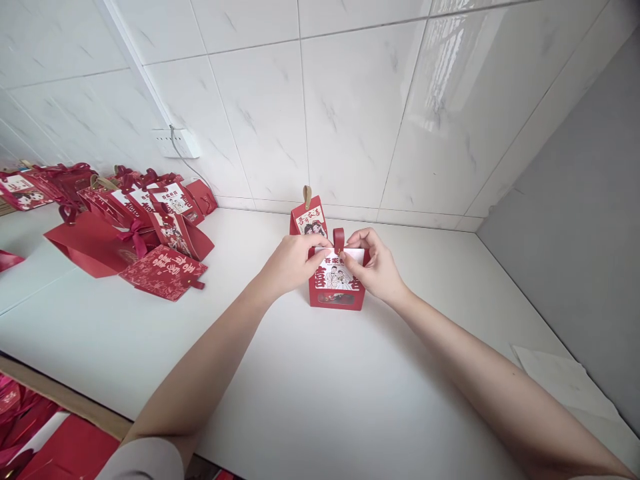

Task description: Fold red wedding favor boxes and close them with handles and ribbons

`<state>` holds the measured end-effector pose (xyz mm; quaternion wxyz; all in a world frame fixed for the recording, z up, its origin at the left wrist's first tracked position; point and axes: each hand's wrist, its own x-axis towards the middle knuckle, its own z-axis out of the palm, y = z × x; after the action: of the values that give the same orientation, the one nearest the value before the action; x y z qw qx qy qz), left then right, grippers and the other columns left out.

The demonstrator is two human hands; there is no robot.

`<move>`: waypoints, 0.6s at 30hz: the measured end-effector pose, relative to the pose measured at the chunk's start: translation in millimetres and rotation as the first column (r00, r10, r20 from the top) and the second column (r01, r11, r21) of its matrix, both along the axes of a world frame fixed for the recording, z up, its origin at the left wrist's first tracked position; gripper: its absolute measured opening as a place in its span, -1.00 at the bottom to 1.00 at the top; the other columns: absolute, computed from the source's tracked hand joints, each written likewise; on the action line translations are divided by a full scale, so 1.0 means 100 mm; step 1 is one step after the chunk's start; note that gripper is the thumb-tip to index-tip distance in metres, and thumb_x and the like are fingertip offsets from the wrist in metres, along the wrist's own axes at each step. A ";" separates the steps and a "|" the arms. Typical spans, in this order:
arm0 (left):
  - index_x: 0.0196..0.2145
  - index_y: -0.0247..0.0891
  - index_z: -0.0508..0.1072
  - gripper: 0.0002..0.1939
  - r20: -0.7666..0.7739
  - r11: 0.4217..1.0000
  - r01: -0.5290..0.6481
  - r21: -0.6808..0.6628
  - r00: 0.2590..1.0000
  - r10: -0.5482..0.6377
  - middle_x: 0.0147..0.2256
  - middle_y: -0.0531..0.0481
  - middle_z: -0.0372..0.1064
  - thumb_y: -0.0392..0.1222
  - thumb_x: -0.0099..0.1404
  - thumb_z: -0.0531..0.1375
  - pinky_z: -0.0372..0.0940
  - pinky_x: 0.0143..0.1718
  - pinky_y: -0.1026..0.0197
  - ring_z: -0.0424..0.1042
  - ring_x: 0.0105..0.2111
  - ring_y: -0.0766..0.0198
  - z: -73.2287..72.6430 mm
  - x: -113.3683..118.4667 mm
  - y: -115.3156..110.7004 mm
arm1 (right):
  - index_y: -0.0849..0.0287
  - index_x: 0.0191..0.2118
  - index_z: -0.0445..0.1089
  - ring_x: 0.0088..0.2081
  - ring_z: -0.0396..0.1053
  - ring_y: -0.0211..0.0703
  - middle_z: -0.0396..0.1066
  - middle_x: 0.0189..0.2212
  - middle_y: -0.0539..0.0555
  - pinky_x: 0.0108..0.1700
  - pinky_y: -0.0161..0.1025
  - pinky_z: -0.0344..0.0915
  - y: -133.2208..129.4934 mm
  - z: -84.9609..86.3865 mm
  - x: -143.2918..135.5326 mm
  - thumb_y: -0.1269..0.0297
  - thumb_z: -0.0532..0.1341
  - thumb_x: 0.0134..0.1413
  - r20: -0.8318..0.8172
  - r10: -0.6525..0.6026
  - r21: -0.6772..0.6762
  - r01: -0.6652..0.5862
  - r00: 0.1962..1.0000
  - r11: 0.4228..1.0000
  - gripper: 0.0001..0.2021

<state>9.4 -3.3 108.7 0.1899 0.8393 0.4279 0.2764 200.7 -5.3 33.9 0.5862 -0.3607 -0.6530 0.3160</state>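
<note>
A red gift box (336, 299) with a white printed front and a small oval window stands upright on the white table. My left hand (303, 261) pinches its top edge on the left, thumb in front and fingers behind. From the other side, my right hand (375, 262) pinches the top edge close to the base of the red strap handle (339, 240). Directly behind stands a second red gift box (309, 217) with a tan loop, partly covered by my left hand and the front box.
Several red gift boxes and bags (150, 200) crowd the table's left side near a wall socket (175, 143). A box of red packaging (65, 447) sits below the table edge at lower left. White sheets (565, 380) lie at right, and tiled wall rises behind.
</note>
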 end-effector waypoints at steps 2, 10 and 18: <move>-0.22 -0.19 0.55 -0.78 0.014 0.999 -0.005 -0.033 1.000 0.006 -0.28 0.04 0.53 -0.07 0.32 0.15 0.23 -0.38 0.26 0.39 -0.41 0.31 -0.01 0.00 0.02 | 0.05 -0.16 0.21 -0.36 0.37 -0.19 0.39 -0.35 -0.03 -0.32 -0.24 0.31 0.00 0.00 0.01 0.19 0.28 0.15 0.018 -0.005 0.007 0.005 1.000 1.000 -0.77; -0.33 -0.24 0.54 -0.78 0.104 0.997 -0.049 -0.052 0.993 0.054 -0.38 0.06 0.49 -0.06 0.28 0.18 0.16 -0.48 0.29 0.23 -0.56 0.40 -0.10 0.08 0.04 | 0.06 -0.12 0.22 -0.36 0.37 -0.20 0.38 -0.30 0.00 -0.35 -0.26 0.32 0.01 -0.07 -0.01 0.20 0.22 0.22 0.115 -0.109 0.149 0.091 0.987 0.985 -0.82; -0.31 -0.22 0.53 -0.80 0.047 0.999 -0.045 0.019 0.998 0.044 -0.40 0.06 0.49 -0.12 0.30 0.13 0.16 -0.45 0.28 0.29 -0.50 0.34 -0.12 0.08 0.05 | -0.04 0.05 0.36 -0.09 0.45 -0.05 0.40 -0.15 0.13 -0.09 -0.08 0.42 0.05 -0.08 0.08 0.38 0.13 0.29 0.365 -0.378 0.608 0.090 0.851 0.789 -0.73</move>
<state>17.8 1.4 96.7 0.1851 0.8248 0.4391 0.3045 208.7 -0.2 26.2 0.5264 -0.3148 -0.7869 -0.0681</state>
